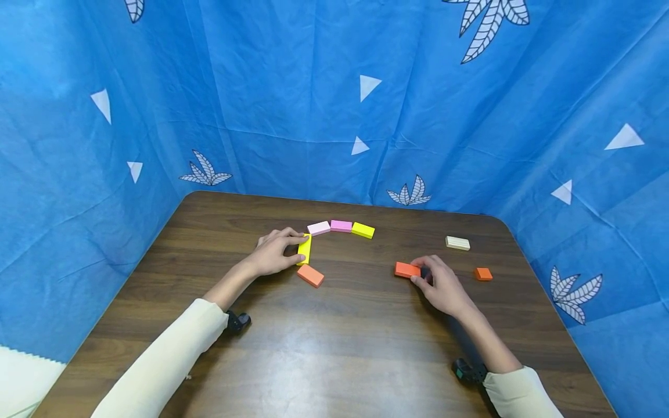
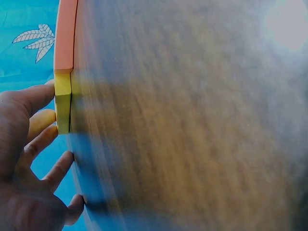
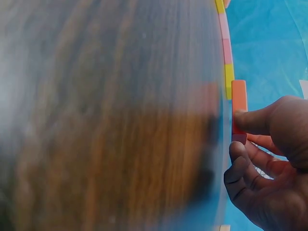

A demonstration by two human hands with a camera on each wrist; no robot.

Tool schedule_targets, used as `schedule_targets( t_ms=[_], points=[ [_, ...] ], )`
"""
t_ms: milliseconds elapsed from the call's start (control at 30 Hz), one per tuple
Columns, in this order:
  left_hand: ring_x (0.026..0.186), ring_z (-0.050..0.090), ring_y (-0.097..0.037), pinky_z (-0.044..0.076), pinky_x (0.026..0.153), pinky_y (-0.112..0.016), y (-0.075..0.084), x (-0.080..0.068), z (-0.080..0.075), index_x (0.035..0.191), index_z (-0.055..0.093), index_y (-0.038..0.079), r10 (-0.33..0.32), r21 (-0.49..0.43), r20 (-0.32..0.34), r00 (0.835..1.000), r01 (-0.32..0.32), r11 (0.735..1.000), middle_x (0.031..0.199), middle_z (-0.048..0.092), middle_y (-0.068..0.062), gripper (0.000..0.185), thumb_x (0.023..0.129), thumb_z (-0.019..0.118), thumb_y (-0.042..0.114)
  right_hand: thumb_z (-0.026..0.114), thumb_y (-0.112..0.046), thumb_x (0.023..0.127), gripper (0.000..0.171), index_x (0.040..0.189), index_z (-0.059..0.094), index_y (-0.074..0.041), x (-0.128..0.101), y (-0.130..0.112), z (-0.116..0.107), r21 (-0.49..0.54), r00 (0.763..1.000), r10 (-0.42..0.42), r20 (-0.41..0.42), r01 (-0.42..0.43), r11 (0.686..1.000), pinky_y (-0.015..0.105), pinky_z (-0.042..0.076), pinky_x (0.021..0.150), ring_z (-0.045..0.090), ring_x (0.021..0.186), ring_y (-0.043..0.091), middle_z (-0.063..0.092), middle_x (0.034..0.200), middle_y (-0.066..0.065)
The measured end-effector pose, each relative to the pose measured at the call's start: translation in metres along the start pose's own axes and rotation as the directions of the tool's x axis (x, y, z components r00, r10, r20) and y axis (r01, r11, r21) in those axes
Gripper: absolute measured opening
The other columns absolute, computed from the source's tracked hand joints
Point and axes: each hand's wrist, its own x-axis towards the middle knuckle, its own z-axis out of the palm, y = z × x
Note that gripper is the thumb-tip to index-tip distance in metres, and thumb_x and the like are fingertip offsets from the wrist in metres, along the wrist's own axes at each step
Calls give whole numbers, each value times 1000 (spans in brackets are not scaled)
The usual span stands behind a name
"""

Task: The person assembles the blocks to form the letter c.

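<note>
On the left, my left hand [image 1: 274, 252] pinches a yellow block [image 1: 305, 249] between thumb and fingertips at its two ends. Just nearer to me, a salmon-orange block [image 1: 310, 276] lies at an angle by the yellow one's near end. My right hand [image 1: 441, 284] holds an orange-red block [image 1: 406, 270] by its right end, thumb in front and fingers behind. In the right wrist view the thumb presses the side of this orange-red block [image 3: 239, 103]. Beyond the hands, a pale pink block [image 1: 319, 227], a pink block [image 1: 341, 226] and another yellow block [image 1: 363, 230] form a curved row.
A cream block [image 1: 457, 243] and a small orange block [image 1: 483, 274] lie to the right of my right hand on the brown wooden table [image 1: 334, 348]. A blue patterned cloth [image 1: 292, 104] hangs around the table's back and sides.
</note>
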Motion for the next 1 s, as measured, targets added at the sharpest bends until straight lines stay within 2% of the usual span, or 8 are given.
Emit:
schedule_targets(
  t_ms=[367, 1000],
  points=[
    [138, 51, -35, 28, 116, -74, 1, -1, 1, 156, 60, 20, 4, -4, -3, 1000, -4, 1000, 155, 60, -5, 60, 100, 77, 35, 76, -13, 101, 29, 128, 69, -7, 1, -13, 8, 18, 999, -41, 10, 41, 999, 28, 46, 72, 54, 82, 16, 68, 119, 12],
    [139, 51, -35, 28, 117, -74, -3, 1, 2, 156, 60, 21, 0, 4, -2, 1000, 0, 1000, 156, 59, -4, 60, 100, 76, 36, 77, -15, 100, 30, 129, 68, -9, 6, -31, 18, 21, 996, -64, 64, 63, 998, 27, 47, 70, 54, 80, 14, 66, 117, 9]
  ],
)
